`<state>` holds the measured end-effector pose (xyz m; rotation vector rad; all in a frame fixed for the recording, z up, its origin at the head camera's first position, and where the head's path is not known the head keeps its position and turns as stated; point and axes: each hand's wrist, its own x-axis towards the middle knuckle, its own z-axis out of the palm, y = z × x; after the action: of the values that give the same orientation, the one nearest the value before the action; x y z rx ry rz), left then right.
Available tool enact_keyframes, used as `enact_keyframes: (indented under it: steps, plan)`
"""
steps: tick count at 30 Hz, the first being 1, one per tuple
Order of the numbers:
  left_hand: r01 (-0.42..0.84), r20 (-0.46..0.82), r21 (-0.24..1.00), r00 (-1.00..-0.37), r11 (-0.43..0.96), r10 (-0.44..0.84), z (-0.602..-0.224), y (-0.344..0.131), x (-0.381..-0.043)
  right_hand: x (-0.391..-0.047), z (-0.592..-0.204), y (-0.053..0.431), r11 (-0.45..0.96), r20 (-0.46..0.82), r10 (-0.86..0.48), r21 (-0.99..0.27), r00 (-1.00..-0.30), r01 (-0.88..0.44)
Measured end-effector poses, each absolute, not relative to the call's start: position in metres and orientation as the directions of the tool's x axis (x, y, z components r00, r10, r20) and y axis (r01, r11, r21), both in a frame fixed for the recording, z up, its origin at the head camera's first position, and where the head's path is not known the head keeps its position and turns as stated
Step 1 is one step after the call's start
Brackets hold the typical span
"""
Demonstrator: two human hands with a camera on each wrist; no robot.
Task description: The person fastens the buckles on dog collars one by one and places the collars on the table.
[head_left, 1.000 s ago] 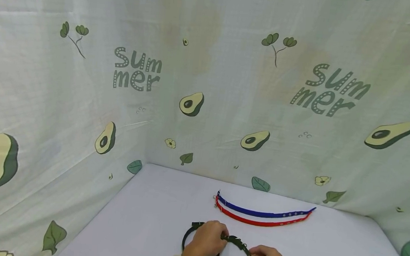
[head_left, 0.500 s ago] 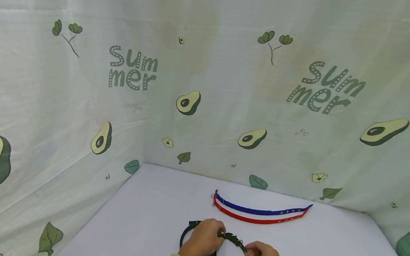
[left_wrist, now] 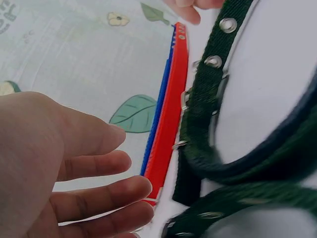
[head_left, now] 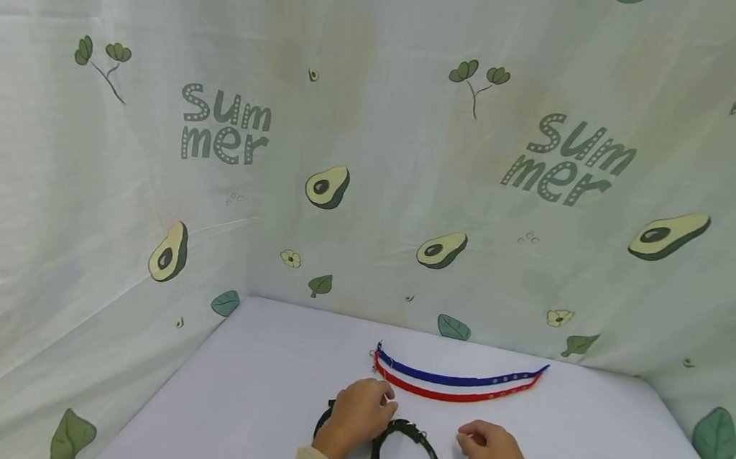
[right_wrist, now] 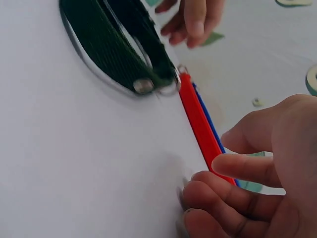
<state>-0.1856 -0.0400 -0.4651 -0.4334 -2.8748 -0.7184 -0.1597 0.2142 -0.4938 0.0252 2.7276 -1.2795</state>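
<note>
A dark green webbing collar with metal eyelets, closed into a ring, stands on the white table between the hands. My left hand hovers at its left with fingers loosely bent and nothing in them, as the left wrist view confirms. To the right of the ring, apart from it, my right hand has relaxed fingers and holds nothing. A second dark green collar loop shows in the left wrist view; in the head view the left hand and forearm hide most of it.
Beyond the hands, a blue collar and a red collar lie side by side in a shallow curve across the table. Avocado-print cloth rises along the table's back and left side.
Both hands have let go of the dark green collar, which now stands as a ring. The right hand has drawn off to the right, the left slightly up. The head view has shifted somewhat.
</note>
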Motion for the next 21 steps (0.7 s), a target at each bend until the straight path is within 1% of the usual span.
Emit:
enact_keyframes:
  steps: [3, 9, 16, 21]
  plan:
    - [0.329, 0.216, 0.426, -0.941, 0.843, 0.259, -0.463, -0.043, -0.192, -0.167, -0.497, 0.227, 0.658, -0.093, 0.021, -0.749, -0.995, 0.084]
    - [0.345, 0.178, 0.463, -0.938, 0.816, 0.296, -0.454, -0.048, -0.209, -0.183, -0.497, 0.245, 0.712, 0.043, 0.082, -0.702, -0.996, 0.028]
    - [0.329, 0.119, 0.466, -0.943, 0.821, 0.310, -0.451, -0.045, -0.221, -0.196, -0.502, 0.264, 0.688, 0.066, 0.154, -0.724, -0.986, 0.059]
    - [0.305, 0.095, 0.452, -0.951, 0.838, 0.295, -0.453, -0.039, -0.234, -0.206, -0.499, 0.279, 0.714, 0.106, 0.203, -0.696, -0.973, 0.074]
